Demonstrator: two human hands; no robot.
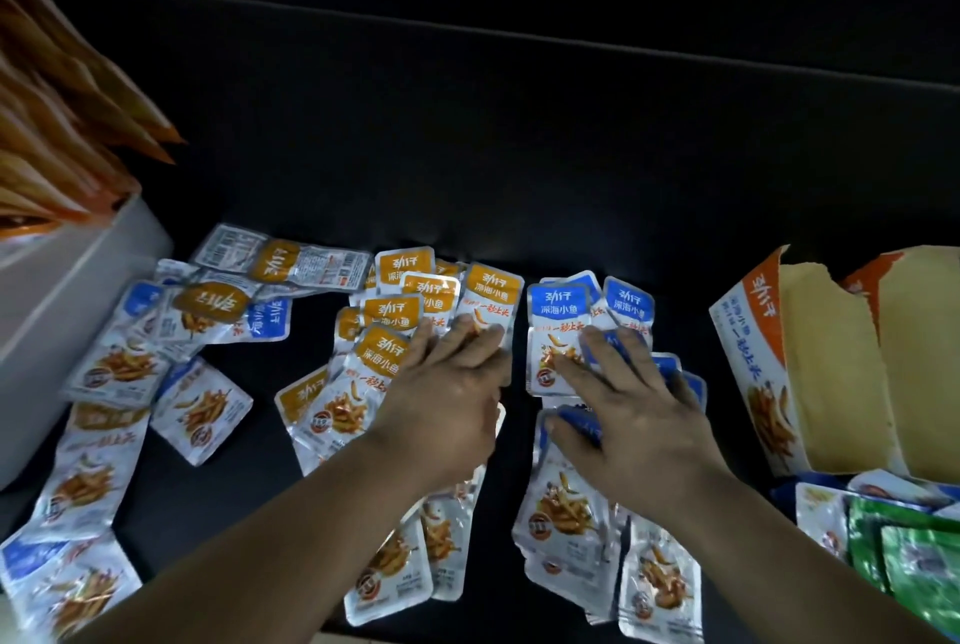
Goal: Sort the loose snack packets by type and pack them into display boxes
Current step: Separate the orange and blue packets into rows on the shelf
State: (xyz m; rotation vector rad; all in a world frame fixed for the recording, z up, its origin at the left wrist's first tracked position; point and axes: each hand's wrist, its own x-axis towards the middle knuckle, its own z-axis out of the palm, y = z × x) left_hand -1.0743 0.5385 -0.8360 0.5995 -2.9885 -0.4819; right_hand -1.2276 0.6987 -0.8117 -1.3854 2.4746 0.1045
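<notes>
Carton (748, 357): torn (cardboard shows)
Bin (62, 310): orange packs (78, 113)
Left hand (447, 399): flat on orange packets (397, 310)
Right hand (639, 414): flat on blue packets (558, 310)

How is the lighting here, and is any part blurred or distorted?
Head view: dim, the dark surface almost black; foil packets under the left hand and right hand reflect soft glare; orange packets at upper left look blurred and stretched near the wide-angle edge.

silver packets with orange labels (398, 269), silver packets with blue labels (558, 306), green packets (906, 547), black surface (467, 149)
</notes>
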